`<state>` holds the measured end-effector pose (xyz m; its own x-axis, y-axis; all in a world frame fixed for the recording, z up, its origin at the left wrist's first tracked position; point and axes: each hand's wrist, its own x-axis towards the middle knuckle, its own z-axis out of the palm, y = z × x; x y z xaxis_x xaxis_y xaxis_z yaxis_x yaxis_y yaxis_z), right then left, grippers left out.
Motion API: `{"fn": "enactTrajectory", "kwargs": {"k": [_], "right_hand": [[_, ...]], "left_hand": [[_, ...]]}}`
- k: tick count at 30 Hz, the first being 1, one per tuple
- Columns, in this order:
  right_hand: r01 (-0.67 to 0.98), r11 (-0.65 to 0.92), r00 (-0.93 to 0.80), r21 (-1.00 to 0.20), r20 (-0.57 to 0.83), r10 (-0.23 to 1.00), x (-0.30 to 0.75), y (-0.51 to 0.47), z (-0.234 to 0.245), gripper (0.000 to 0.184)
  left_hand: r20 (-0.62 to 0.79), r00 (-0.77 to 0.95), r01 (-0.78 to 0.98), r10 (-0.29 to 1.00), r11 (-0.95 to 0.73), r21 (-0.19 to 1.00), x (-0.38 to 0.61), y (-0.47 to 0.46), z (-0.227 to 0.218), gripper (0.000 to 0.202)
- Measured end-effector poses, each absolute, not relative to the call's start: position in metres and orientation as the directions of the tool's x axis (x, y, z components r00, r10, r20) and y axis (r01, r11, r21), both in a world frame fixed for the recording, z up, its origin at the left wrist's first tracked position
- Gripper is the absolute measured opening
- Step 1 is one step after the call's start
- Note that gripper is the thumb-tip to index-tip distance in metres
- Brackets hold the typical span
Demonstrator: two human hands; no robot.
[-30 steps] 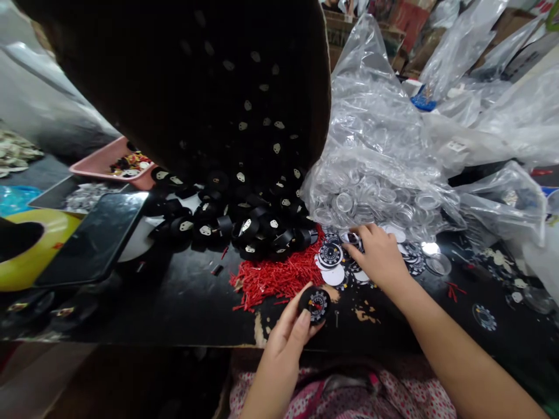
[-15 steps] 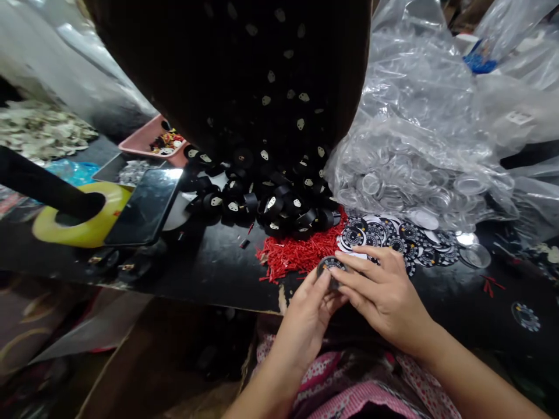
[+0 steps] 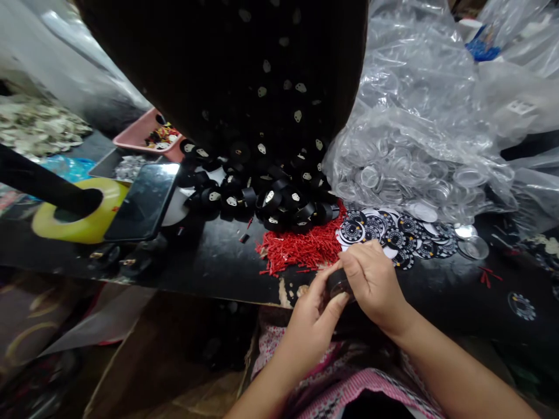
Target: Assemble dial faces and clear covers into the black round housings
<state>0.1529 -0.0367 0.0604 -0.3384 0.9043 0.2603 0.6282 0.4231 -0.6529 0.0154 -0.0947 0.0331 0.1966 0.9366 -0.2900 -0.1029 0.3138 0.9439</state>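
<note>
Between my two hands, at the table's front edge, is a small round black dial case (image 3: pixel 338 283). My left hand (image 3: pixel 311 317) has its fingers and thumb closed round the case's left side. My right hand (image 3: pixel 376 286) grips it from the right, thumb on top and fingers bent. Its dial face does not show now. Just beyond the hands lie a heap of thin red pointers (image 3: pixel 301 249) and a spread of black-and-white printed dial discs (image 3: pixel 395 237). Behind the pointers, several black round cases (image 3: pixel 279 203) with pale plates are piled up.
A plastic bag of clear round covers (image 3: pixel 406 174) lies at the back right. On the left are a phone (image 3: pixel 144 201), a yellow tape roll (image 3: pixel 65 224) and a pink tray (image 3: pixel 135 137). A large dark container (image 3: pixel 227 70) tips toward the pile. One loose dial (image 3: pixel 522 305) lies far right.
The dial case has turned in my hands, so its printed face no longer shows. My right hand has gone from outstretched fingers to a bent-finger grip. The view has shifted slightly.
</note>
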Motion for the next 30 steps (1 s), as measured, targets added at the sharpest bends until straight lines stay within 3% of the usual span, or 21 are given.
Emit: {"fn": "enactTrajectory", "kwargs": {"k": [3, 5, 7, 9, 11, 13, 14, 16, 20, 23, 26, 28, 30], "right_hand": [[0.53, 0.318, -0.469, -0.786, 0.04, 0.882, 0.156, -0.036, 0.062, 0.04], [0.5, 0.227, -0.474, -0.836, -0.044, 0.88, 0.16, -0.035, 0.062, 0.033], [0.514, 0.177, -0.427, -0.839, -0.072, 0.901, 0.16, -0.035, 0.061, 0.029], [0.531, 0.19, -0.444, -0.826, -0.08, 0.892, 0.154, -0.036, 0.061, 0.026], [0.523, 0.26, -0.528, -0.811, -0.069, 0.846, 0.146, -0.038, 0.063, 0.022], [0.511, 0.329, -0.595, -0.795, -0.051, 0.802, 0.14, -0.042, 0.066, 0.02], [0.511, 0.344, -0.606, -0.788, -0.046, 0.794, 0.139, -0.043, 0.068, 0.021], [0.525, 0.34, -0.594, -0.78, -0.05, 0.803, 0.143, -0.045, 0.069, 0.023], [0.56, 0.283, -0.542, -0.779, -0.087, 0.836, 0.158, -0.048, 0.065, 0.024], [0.573, 0.256, -0.516, -0.779, -0.1, 0.851, 0.162, -0.049, 0.06, 0.023], [0.571, 0.273, -0.521, -0.774, -0.085, 0.849, 0.163, -0.043, 0.059, 0.023], [0.618, 0.297, -0.488, -0.728, -0.059, 0.871, 0.168, -0.034, 0.057, 0.024], [0.74, 0.297, -0.374, -0.604, -0.002, 0.927, 0.176, -0.02, 0.053, 0.02]], "left_hand": [[-0.41, 0.072, -0.058, 0.909, 0.414, 0.908, -0.016, -0.125, 0.026, 0.041], [-0.412, -0.167, 0.006, 0.896, 0.419, 0.908, -0.046, -0.152, 0.021, 0.035], [-0.222, -0.44, 0.214, 0.87, 0.342, 0.915, -0.073, -0.169, 0.02, 0.031], [-0.028, -0.555, 0.376, 0.831, 0.281, 0.883, -0.089, -0.166, 0.025, 0.028], [0.021, -0.549, 0.385, 0.835, 0.231, 0.894, -0.092, -0.138, 0.034, 0.025], [0.035, -0.44, 0.361, 0.897, 0.141, 0.922, -0.086, -0.092, 0.045, 0.028], [0.124, -0.376, 0.436, 0.918, 0.057, 0.898, -0.081, -0.066, 0.05, 0.033], [0.271, -0.267, 0.649, 0.925, -0.035, 0.76, -0.072, -0.018, 0.056, 0.046], [0.301, -0.207, 0.842, 0.931, 0.013, 0.539, -0.064, 0.032, 0.053, 0.053], [0.299, -0.178, 0.835, 0.937, -0.017, 0.551, -0.07, 0.035, 0.044, 0.047], [0.327, -0.198, 0.77, 0.924, -0.06, 0.635, -0.08, 0.031, 0.039, 0.048], [0.33, -0.297, 0.639, 0.896, -0.071, 0.766, -0.081, 0.023, 0.04, 0.053], [0.212, -0.407, 0.377, 0.889, -0.048, 0.925, -0.074, 0.006, 0.045, 0.059]]}}
